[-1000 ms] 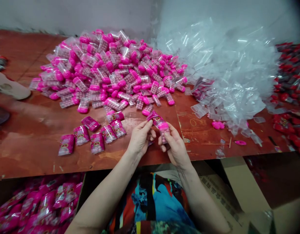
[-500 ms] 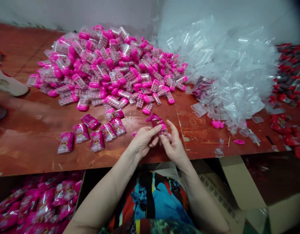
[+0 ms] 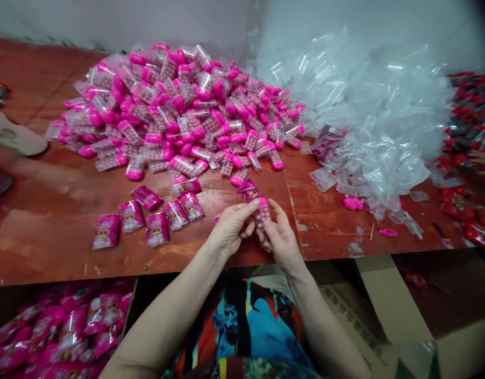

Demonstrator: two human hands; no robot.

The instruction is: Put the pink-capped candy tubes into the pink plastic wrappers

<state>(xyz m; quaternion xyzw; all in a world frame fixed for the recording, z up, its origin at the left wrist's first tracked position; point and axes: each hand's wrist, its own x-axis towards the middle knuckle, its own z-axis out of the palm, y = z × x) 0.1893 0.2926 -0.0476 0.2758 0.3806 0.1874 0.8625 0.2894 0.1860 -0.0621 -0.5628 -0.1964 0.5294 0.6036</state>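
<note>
Between my two hands is a clear candy bottle [image 3: 263, 215] with a pink cap and pale pink balls inside. A shiny magenta printed wrapper [image 3: 248, 190] sits at its capped end; whether it is around the cap or only against it I cannot tell. My left hand [image 3: 231, 227] is closed, its thumb pressed on the wrapper and cap. My right hand [image 3: 281, 238] pinches the lower end of the bottle with thumb and fingers. To the left lie several wrapped candy bottles [image 3: 157, 229]. Just behind my hands rises a heap of unwrapped pink-capped bottles [image 3: 187, 116].
Clear plastic sleeves [image 3: 384, 116] are piled at the back right beside magenta wrappers [image 3: 329, 145]. A box of wrapped bottles [image 3: 69, 326] stands below the table [image 3: 61, 258] at left. An open carton [image 3: 388, 300] is below right. Other people's hands appear at the left [image 3: 37, 168] and right edges [image 3: 483, 160].
My right fingers have shifted down and right, so more of the bottle with its pink balls shows. A person's hand has come in at the right edge.
</note>
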